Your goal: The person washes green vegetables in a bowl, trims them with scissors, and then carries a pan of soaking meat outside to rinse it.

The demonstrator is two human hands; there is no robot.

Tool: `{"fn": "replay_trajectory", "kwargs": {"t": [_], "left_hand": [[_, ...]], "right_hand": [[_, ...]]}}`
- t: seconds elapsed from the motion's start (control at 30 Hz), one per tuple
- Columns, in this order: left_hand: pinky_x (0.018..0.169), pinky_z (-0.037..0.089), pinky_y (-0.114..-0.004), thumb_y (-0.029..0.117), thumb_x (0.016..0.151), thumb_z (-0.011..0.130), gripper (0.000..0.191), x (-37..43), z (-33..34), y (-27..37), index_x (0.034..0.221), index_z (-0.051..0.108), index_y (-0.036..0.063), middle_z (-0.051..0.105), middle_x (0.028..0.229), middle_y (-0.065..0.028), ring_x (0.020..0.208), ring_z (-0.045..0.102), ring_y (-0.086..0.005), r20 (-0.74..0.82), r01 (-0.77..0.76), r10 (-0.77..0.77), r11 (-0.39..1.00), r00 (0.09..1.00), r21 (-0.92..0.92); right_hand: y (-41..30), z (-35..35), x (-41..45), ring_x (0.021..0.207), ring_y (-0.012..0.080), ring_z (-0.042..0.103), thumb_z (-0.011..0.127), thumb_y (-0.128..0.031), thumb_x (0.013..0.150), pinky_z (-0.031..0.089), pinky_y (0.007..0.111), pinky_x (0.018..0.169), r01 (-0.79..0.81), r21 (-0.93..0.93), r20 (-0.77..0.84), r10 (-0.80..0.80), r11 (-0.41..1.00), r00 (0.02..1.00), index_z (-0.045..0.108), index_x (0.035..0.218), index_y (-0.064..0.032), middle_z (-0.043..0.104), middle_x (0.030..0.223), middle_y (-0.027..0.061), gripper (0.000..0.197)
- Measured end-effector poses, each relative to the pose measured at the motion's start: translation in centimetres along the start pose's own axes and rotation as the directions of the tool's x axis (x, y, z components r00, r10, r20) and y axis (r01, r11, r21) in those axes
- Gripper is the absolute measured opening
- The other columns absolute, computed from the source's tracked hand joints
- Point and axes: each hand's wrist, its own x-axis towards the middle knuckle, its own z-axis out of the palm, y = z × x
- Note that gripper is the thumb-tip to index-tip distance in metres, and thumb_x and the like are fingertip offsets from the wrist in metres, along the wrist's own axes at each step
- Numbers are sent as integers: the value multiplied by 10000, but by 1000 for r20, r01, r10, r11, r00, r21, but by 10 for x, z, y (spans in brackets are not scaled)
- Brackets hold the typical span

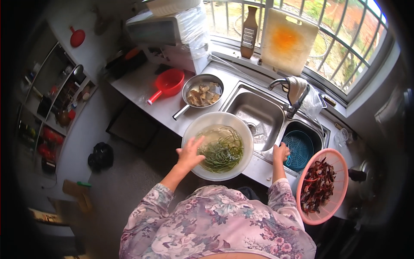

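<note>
My left hand [191,153], fingers spread, is over the near left rim of a large whitish basin [217,119]; whether it touches the rim I cannot tell. Long thin green vegetables [223,153] lie in water in that basin. On the right, my right hand [281,152] has its fingers curled at the left edge of a blue plastic colander [298,149], which sits in the smaller sink bowl. A light blue loop shows just below those fingers. The hand appears closed on the colander's edge.
Behind the basin stand a steel pan [203,76] with brownish pieces in liquid and a red plastic dipper [170,83]. A steel sink [258,103] with a faucet [292,110] lies beside them. A pink basket [343,174] of dark red pieces is at the right. A cutting board [288,42] leans by the window.
</note>
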Motion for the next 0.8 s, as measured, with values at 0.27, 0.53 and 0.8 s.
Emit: {"fn": "replay_trajectory", "kwargs": {"t": [0.27, 0.53, 0.8], "left_hand": [[694, 448, -357, 262, 704, 680, 554, -50, 50, -47, 1176, 429, 115, 531, 1046, -87, 915, 524, -233, 440, 549, -536, 53, 721, -834], [488, 502, -330, 137, 809, 418, 347, -46, 102, -55, 1151, 450, 89, 601, 866, -94, 706, 626, -267, 571, 537, -210, -199, 794, -820], [434, 488, -295, 35, 745, 473, 506, -122, 91, -62, 1242, 380, 43, 583, 838, -103, 634, 628, -276, 447, 359, -262, -322, 855, -876]], "right_hand": [[-62, 8, -47, 859, 150, 535, 586, -324, 805, 415, 283, 781, -110, 828, 518, -674, 551, 526, 541, 1083, -3, 593, 946, 47, 427], [-58, 17, -62, 872, 195, 542, 523, -19, 657, 428, 286, 781, -207, 792, 587, -622, 574, 518, 470, 1183, 13, 558, 1026, 119, 529], [-73, -37, -113, 803, 175, 563, 518, 6, 633, 457, 262, 703, 7, 815, 505, -717, 579, 480, 511, 1149, 4, 590, 946, 107, 517]]}}
